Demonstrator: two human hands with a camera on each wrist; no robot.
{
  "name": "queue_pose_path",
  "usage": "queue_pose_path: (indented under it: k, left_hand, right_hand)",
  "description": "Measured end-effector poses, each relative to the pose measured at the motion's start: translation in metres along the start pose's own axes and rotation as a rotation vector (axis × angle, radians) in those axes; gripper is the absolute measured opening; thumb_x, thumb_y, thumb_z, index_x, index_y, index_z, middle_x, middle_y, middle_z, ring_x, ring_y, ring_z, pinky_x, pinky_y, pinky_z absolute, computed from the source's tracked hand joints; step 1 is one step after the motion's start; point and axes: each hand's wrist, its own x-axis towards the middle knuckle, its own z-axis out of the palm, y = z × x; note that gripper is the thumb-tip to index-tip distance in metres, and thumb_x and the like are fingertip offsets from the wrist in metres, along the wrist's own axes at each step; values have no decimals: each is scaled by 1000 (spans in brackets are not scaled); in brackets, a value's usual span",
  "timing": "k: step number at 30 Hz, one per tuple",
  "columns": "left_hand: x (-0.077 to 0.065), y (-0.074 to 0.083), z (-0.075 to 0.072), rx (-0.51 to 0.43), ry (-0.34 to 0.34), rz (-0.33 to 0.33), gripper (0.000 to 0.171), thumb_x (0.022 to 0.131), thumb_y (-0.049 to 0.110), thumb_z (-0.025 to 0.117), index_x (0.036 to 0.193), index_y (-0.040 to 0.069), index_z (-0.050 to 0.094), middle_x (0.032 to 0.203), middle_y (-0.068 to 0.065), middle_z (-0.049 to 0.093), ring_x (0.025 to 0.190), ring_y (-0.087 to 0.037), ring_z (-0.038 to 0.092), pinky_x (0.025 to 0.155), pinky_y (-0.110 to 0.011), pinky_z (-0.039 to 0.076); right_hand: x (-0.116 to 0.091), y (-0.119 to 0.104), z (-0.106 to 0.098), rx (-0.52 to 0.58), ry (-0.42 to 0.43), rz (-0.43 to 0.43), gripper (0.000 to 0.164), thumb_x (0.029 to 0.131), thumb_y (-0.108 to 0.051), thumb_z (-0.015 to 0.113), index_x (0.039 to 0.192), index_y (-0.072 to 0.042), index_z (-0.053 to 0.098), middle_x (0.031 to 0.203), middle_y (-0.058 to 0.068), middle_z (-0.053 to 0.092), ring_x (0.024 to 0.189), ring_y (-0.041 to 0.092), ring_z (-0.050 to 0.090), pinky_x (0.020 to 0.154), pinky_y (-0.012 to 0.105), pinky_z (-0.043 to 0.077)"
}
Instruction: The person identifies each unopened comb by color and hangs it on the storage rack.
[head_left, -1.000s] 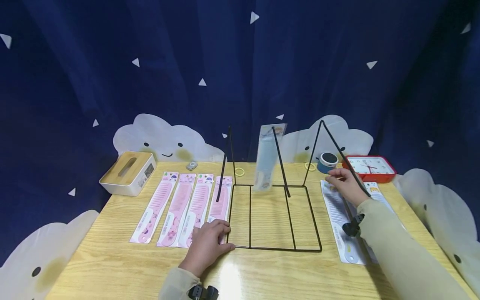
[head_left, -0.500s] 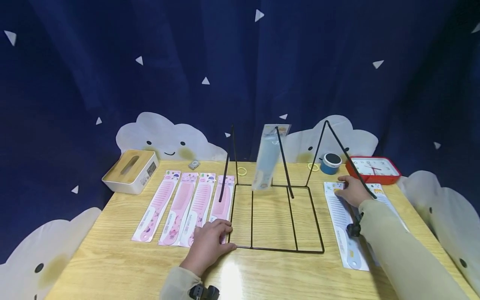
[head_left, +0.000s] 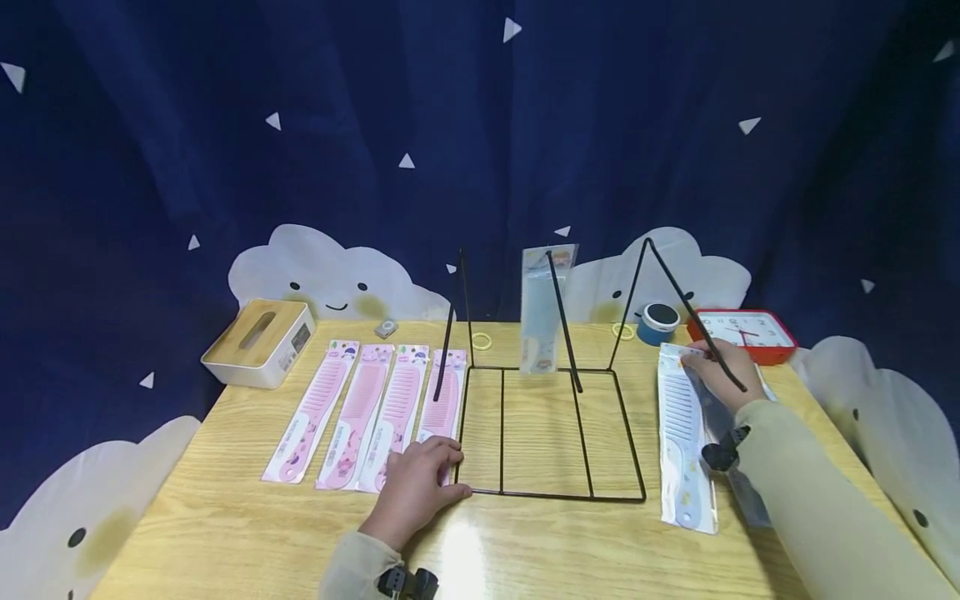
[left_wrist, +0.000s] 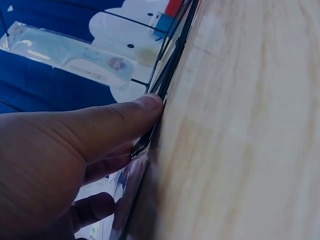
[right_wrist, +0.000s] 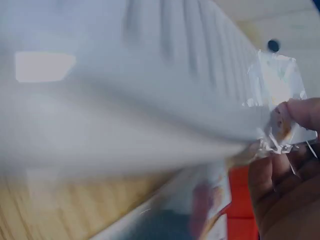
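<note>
While gripping the wire rack with left hand and pinching a comb pack in right hand, looks like pickup stage tbh, probably needs lifting clear next.

We can't read any txt for sure. Red clock has nos. round its white dial, too small to trust. Pink comb pkgs, hanging blue pkg and pale comb pkg carry print, all illegible to us; box w/ wood lid has a dark side label, ditto.
</note>
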Motion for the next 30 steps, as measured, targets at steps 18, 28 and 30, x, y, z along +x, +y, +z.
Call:
queue_pose_path:
  k: [18, 28, 30]
  left_hand:
    - [1, -1, 2, 3, -8, -14, 40, 72, 41, 88, 102, 18, 75, 120, 11, 67, 98, -18, 61, 75, -38, 33]
    - [0, 0, 1, -3, -9, -9, 40, 72, 39, 88, 103, 17, 75, 120, 9, 67, 96, -18, 61, 75, -38, 32]
    - [0, 0, 1, -1, -12, -12, 40, 72, 39, 88, 103, 17, 75, 120, 10, 67, 96, -18, 61, 75, -38, 32]
  right_hand:
    - [-105, -136, -23, 261, 6, -441, 15, 98, -17, 66, 107, -4, 67, 81, 4, 66, 65, 14, 58, 57, 23, 48]
    - [-173, -190, -12, 592, -152, -848, 24, 90, 18, 60, 97, -3, 68, 91, 6, 64, 68, 14, 54, 54, 27, 45]
    - [-183, -197, -10, 639, -161, -914, 26, 89, 19, 60, 98, -4, 68, 91, 7, 64, 71, 13, 54, 54, 26, 44]
